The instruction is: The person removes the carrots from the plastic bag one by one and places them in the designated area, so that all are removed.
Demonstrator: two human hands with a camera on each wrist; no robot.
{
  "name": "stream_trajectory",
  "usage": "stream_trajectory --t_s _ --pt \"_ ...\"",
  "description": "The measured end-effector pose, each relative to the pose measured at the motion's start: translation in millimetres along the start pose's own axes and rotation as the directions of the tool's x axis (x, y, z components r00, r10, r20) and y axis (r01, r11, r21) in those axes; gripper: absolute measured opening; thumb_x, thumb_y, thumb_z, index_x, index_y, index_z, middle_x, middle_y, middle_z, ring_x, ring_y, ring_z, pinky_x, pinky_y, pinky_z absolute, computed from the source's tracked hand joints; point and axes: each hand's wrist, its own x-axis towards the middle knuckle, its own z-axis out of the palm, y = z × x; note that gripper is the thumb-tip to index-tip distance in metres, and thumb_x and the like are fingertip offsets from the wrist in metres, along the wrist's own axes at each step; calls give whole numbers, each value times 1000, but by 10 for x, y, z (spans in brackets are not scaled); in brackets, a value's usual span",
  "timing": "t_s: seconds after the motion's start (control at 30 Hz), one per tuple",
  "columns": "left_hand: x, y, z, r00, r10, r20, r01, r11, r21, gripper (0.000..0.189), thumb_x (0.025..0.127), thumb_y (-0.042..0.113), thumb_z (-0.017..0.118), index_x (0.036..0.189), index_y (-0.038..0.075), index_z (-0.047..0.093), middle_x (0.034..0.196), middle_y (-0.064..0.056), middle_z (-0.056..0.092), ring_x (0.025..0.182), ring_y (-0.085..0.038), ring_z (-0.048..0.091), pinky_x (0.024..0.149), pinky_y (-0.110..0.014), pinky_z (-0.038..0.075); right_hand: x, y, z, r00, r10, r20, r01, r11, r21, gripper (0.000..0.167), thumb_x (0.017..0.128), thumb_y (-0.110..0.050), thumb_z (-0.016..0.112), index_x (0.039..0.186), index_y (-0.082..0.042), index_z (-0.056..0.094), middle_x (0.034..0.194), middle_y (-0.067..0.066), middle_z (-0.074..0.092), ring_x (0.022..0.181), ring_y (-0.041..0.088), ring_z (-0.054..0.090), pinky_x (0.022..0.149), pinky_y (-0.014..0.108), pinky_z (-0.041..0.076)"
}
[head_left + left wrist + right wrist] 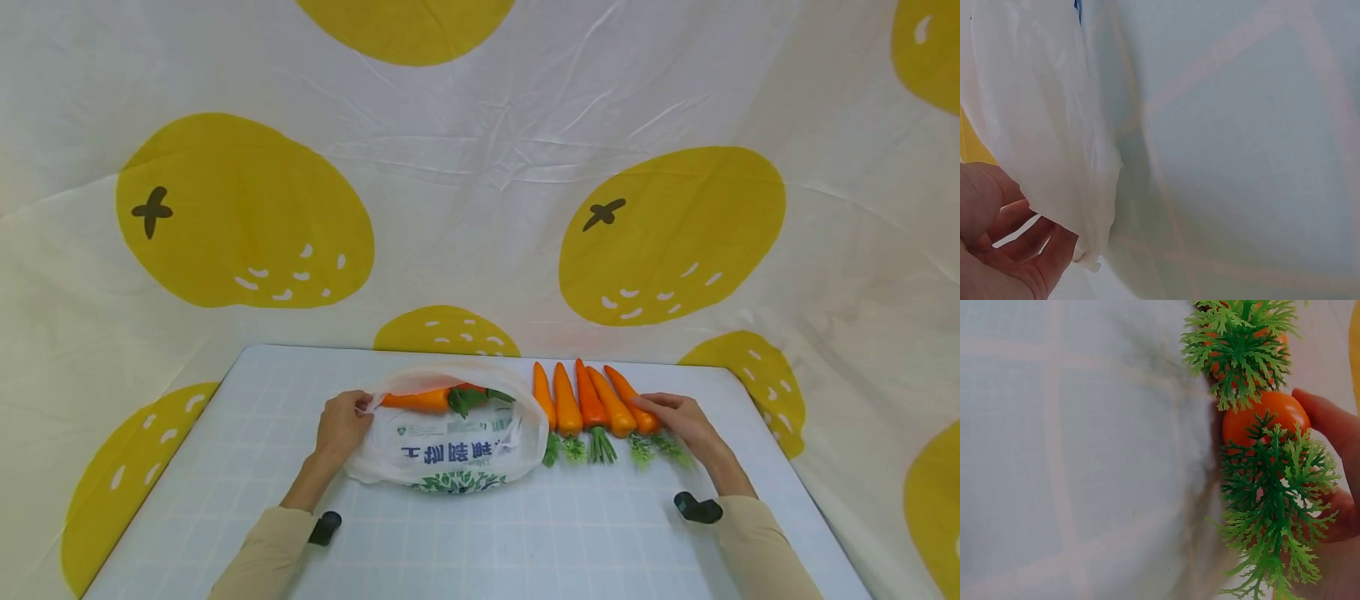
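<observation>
Left hand (345, 427) pinches a filmy bag (446, 442), right hand (684, 423) grips a smooth tapered carrot (627, 395).

A creased white fabric backdrop (465, 225), printed with big yellow fruits (247, 208) bearing white flecks, two with dark stem marks, hangs behind a pale blue tabletop (540, 542) patterned in lighter grid lines, its far corners rounded. Light falls softly.

Curtained-off spot, room type unclear: white cloth (465, 225) with yellow fruit print hangs behind pale checked table (525, 542).
</observation>
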Motion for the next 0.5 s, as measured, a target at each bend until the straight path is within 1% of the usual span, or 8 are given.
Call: stream_trajectory --t_s 0.17,0.27,0.37,0.5 --pt "0 -10 -6 1000 3 0 -3 1000 -9 26 93 -6 65 118 -12 66 104 -25 68 91 -34 64 86 -50 56 -26 -41 -2 1000 -27 0 27 997 -72 91 91 -68 62 146 3 51 151 29 45 134 44 42 115 63 32" --pt "3 -16 -9 1000 7 2 -7 1000 -17 26 94 -5 64 119 -12 66 104 -25 68 91 -34 64 87 -50 56 -33 -54 2 999 -30 -12 29 995 -95 89 92 -67 61 146 3 51 150 29 47 130 42 45 114 61 34" --pt "7 -19 -12 1000 17 -6 -17 1000 -22 24 94 -4 64 117 -11 67 102 -24 68 91 -34 64 86 -50 56 -52 -78 8 999 -35 -18 33 995 -99 84 95 -63 61 146 2 50 149 29 47 127 41 47 112 59 38" --pt "7 -4 -30 999 39 -30 -40 999 -12 22 93 -4 65 114 -11 68 99 -24 68 89 -35 64 84 -49 57 -89 -131 24 996 -79 -40 74 992 -105 74 99 -53 62 145 4 50 147 30 49 126 42 49 111 57 41"
